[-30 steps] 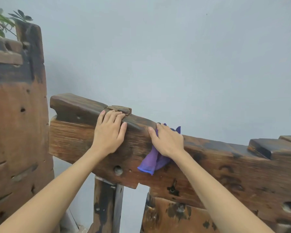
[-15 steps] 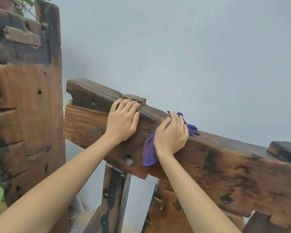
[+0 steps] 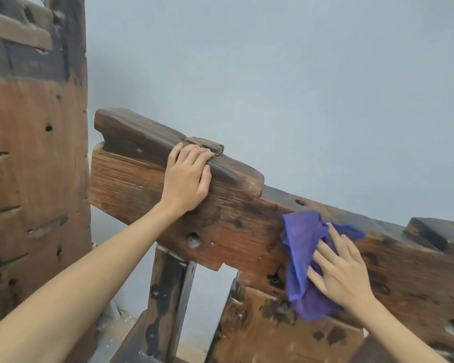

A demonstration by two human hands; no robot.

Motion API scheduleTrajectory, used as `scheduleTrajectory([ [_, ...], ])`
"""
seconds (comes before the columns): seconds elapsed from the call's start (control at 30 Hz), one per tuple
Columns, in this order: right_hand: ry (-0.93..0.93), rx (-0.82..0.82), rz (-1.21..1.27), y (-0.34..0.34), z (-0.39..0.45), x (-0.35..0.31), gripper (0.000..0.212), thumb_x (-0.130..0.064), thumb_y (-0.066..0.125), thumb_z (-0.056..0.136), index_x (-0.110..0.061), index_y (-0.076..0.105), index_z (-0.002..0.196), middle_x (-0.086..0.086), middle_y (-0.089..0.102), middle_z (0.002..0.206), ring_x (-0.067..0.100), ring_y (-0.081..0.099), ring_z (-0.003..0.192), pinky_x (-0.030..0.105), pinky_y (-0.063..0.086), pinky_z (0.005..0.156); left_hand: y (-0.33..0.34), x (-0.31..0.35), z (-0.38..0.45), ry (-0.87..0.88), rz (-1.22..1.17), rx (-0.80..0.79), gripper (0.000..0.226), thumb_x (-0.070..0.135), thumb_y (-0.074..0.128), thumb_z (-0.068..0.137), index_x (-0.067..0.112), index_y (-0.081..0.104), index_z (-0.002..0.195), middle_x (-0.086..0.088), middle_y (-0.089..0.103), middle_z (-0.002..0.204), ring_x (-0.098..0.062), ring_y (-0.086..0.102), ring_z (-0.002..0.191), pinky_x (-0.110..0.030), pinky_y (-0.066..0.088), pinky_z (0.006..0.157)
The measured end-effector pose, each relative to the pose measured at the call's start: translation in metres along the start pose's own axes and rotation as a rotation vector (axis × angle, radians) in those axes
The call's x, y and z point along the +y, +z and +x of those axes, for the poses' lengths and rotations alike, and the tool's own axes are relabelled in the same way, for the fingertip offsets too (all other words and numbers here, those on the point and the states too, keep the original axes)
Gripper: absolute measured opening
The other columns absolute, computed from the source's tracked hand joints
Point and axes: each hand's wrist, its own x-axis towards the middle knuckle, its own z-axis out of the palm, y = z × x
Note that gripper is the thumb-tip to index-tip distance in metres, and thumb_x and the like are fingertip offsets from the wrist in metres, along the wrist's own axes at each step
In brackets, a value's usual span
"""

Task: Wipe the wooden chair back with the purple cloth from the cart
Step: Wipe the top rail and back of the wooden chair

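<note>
— What fills the left of the frame?
— A tall worn wooden panel (image 3: 34,158), pitted with holes, standing against a plain pale grey wall (image 3: 273,74). A green leaf, perhaps of a plant, peeks in at the lower left edge.

— And the middle?
— The wooden chair back (image 3: 233,218), a rough dark-stained beam sloping down to the right. The left hand (image 3: 186,179) rests on its top edge, fingers together and curled over it.

— The cloth?
— Right of centre, the purple cloth (image 3: 304,258) lies bunched against the beam's face, the right hand (image 3: 344,276) pressing it flat, fingers straight and spread slightly apart.
</note>
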Motion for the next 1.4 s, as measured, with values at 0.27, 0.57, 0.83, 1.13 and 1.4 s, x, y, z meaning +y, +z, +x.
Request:
scheduleTrajectory([
  [0.27,0.707,0.073,0.147,-0.010,0.101,-0.083,0.043,-0.036,0.055,0.094,-0.016,0.060,0.131,0.015,0.047,0.152,0.039,0.039,0.144,0.054,0.018,0.119,0.012,0.016,0.000,-0.086,0.013,0.051,0.031,0.017,0.044,0.089,0.010,0.062,0.114,-0.006,0.064,0.114,-0.028,0.052,0.120,-0.045,0.018,0.121],
  [0.57,0.103,-0.051,0.161,0.027,0.066,-0.138,0.055,-0.039,0.059,0.095,-0.029,0.049,0.149,-0.009,0.055,0.146,0.022,0.024,0.155,0.041,0.027,0.120,0.013,-0.006,0.003,0.039,0.112,0.087,0.029,0.024,0.041,0.092,0.016,0.061,0.111,-0.004,0.066,0.108,-0.028,0.055,0.112,-0.044,0.025,0.111],
  [0.83,0.524,-0.334,0.018,-0.053,-0.121,0.070,0.042,-0.038,0.045,0.100,-0.009,0.072,0.114,0.021,0.068,0.109,0.045,0.058,0.112,0.058,0.036,0.104,0.026,0.021,0.003,-0.207,0.028,0.124,0.030,0.020,0.040,0.087,0.007,0.055,0.109,-0.017,0.058,0.113,-0.035,0.046,0.122,-0.043,0.010,0.120],
  [1.13,1.555,0.360,0.380,-0.034,-0.002,-0.002,0.066,-0.032,0.042,0.107,-0.015,0.012,0.163,0.018,0.000,0.169,0.037,0.006,0.155,0.042,0.009,0.125,0.041,0.216,-0.070,-0.158,-0.237,-0.293,0.075,0.037,0.049,0.089,0.005,0.027,0.154,-0.014,0.013,0.167,-0.031,-0.003,0.155,-0.056,0.003,0.123],
  [1.4,1.121,-0.404,0.702,-0.061,-0.081,-0.080,0.077,-0.005,0.052,0.089,-0.038,0.032,0.155,-0.012,0.042,0.157,0.012,0.047,0.139,0.024,0.042,0.104,0.026,0.274,-0.170,-0.116,-0.622,-0.633,0.044,0.025,0.053,0.093,0.013,0.050,0.136,-0.007,0.033,0.156,-0.023,0.023,0.149,-0.038,0.030,0.119],
])
